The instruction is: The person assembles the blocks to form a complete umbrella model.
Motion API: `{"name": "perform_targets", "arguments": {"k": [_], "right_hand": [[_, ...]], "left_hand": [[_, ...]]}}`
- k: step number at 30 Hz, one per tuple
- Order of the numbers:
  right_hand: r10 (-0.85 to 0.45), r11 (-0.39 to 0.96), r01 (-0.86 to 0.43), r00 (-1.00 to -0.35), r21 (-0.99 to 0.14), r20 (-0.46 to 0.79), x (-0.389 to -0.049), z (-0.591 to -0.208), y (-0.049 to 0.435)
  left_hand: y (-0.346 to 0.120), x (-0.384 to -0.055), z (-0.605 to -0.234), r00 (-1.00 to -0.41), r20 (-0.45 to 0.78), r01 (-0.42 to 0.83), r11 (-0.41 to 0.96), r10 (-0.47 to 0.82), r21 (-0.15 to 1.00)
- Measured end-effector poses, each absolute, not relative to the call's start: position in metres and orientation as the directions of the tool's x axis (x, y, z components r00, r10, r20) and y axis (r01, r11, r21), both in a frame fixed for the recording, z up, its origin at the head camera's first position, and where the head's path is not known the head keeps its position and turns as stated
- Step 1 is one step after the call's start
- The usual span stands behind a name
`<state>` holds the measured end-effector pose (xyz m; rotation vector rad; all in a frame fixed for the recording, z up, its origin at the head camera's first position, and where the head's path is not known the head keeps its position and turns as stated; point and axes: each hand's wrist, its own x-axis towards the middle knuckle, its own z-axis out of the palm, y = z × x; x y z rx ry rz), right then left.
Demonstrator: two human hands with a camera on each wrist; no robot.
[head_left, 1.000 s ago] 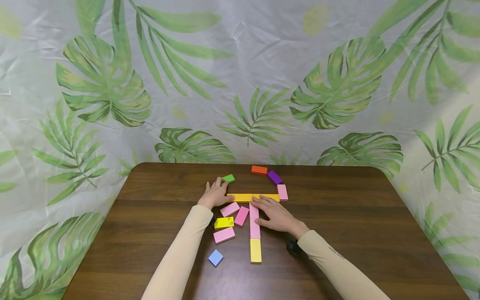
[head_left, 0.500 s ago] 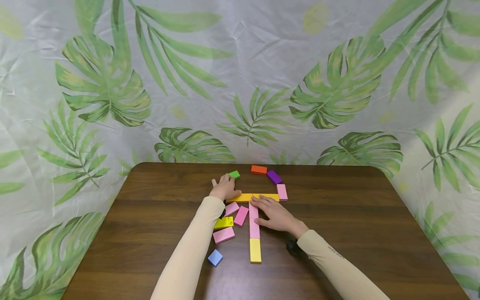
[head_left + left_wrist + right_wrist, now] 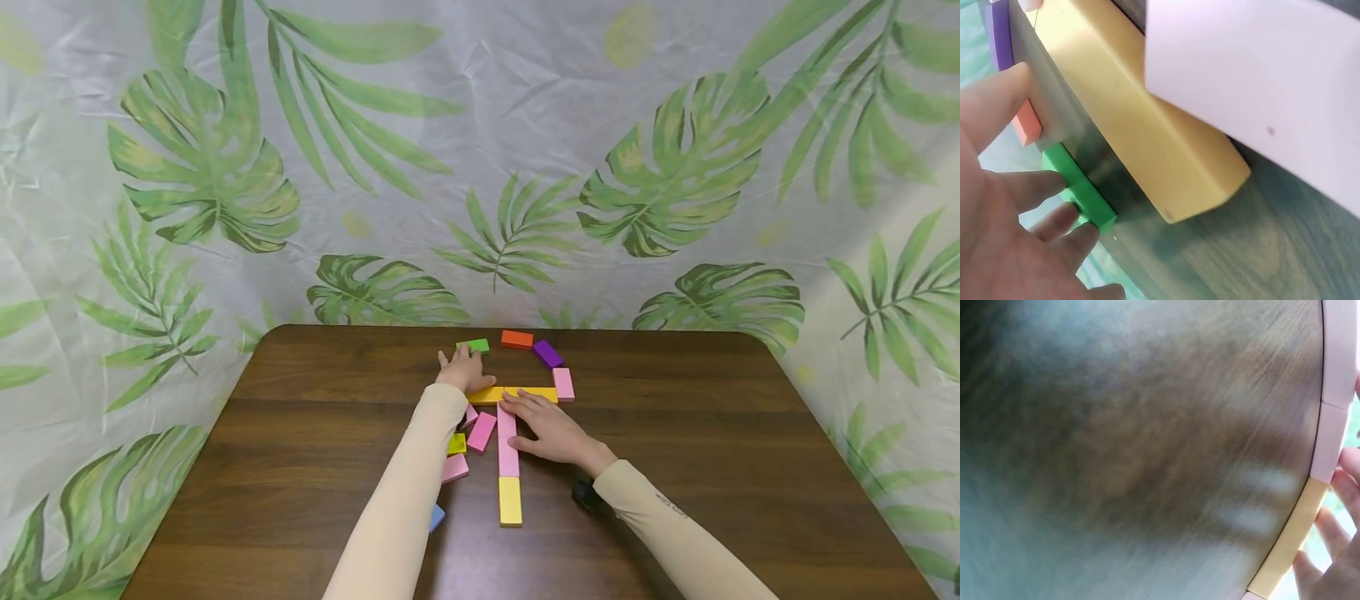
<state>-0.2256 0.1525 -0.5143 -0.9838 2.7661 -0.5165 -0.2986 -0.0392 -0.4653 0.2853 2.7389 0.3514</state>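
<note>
At the far side of the table, the fingertips of my left hand point(image 3: 462, 372) touch a green block point(image 3: 477, 345). In the left wrist view those fingers lie against the green block point(image 3: 1087, 194), and the thumb points away from it. My right hand point(image 3: 553, 432) rests with fingers spread on the row of two yellow-orange blocks point(image 3: 538, 392) and beside the line of pink blocks point(image 3: 508, 458) below it. That line ends in a pale yellow block point(image 3: 510, 502). A pink block point(image 3: 563, 385), a purple block point(image 3: 548, 354) and an orange-red block point(image 3: 517, 339) curve up from the row's right end.
Loose blocks lie left of the line: a deep pink one point(image 3: 482, 432), a bright yellow one point(image 3: 457, 444), a light pink one point(image 3: 454, 469) and a blue one point(image 3: 437, 517). My left sleeve point(image 3: 408, 492) partly covers some. A leaf-print cloth point(image 3: 517, 150) hangs behind the table.
My left hand has moved right and slightly away from me, and the green block has shifted with it toward the orange-red block. The right hand stays in place.
</note>
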Motion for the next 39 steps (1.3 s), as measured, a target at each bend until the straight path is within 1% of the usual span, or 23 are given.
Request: {"name": "perform_targets", "arguments": {"k": [4, 12, 19, 23, 29, 31, 34, 37, 39], "right_hand": [[-0.642, 0.72, -0.587, -0.766, -0.371, -0.036, -0.226, -0.515, 0.152], [-0.644, 0.714, -0.589, -0.765, -0.377, -0.026, -0.226, -0.514, 0.153], [-0.643, 0.722, -0.59, -0.765, -0.363, -0.034, -0.228, -0.516, 0.153], [-0.651, 0.712, -0.597, -0.759, -0.369, -0.028, -0.227, -0.516, 0.153], [-0.649, 0.713, -0.594, -0.761, -0.372, -0.029, -0.227, -0.515, 0.153], [-0.65, 0.711, -0.596, -0.76, -0.373, -0.023, -0.227, -0.515, 0.153], [-0.653, 0.707, -0.601, -0.757, -0.374, -0.017, -0.227, -0.516, 0.153], [-0.654, 0.705, -0.602, -0.757, -0.374, -0.014, -0.227, -0.516, 0.153], [-0.653, 0.707, -0.6, -0.757, -0.374, -0.018, -0.227, -0.516, 0.153]], "left_hand": [[-0.035, -0.3, -0.467, -0.921, -0.314, 0.148, 0.951, 0.233, 0.271], [-0.028, -0.305, -0.475, -0.928, -0.286, 0.194, 0.965, 0.239, 0.177], [-0.026, -0.305, -0.477, -0.933, -0.268, 0.207, 0.968, 0.239, 0.142], [-0.026, -0.303, -0.475, -0.931, -0.277, 0.214, 0.97, 0.238, 0.115], [-0.026, -0.311, -0.483, -0.929, -0.287, 0.207, 0.97, 0.235, 0.124], [-0.026, -0.316, -0.492, -0.934, -0.259, 0.214, 0.967, 0.244, 0.139], [-0.025, -0.32, -0.497, -0.936, -0.257, 0.214, 0.968, 0.242, 0.133], [-0.025, -0.316, -0.493, -0.937, -0.251, 0.217, 0.968, 0.242, 0.125], [-0.024, -0.312, -0.487, -0.934, -0.27, 0.21, 0.972, 0.232, 0.107]]}}
